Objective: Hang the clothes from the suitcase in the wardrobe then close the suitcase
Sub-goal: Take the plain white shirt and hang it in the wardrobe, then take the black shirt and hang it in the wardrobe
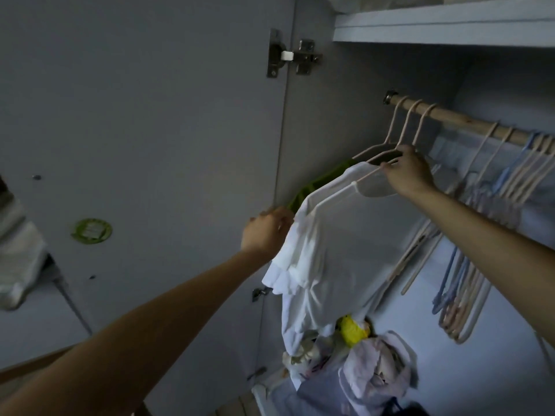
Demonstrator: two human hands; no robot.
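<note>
At frame centre my right hand [408,172] pinches the pale plastic hanger [375,169]; my left hand [265,232] grips the white cotton shirt's [315,250] shoulder, straightening it.

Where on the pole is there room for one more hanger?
The wooden rail is bare between the three hangers near its left end and the next pale hangers. Further right, a bunch of hangers crowds it.

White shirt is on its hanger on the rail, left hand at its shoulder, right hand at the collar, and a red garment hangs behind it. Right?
Not quite: the garment behind the white shirt is green, not red, as the head view shows. The rest stands: left hand at the shoulder, right hand at the collar, hanger hooked on the rail.
</note>
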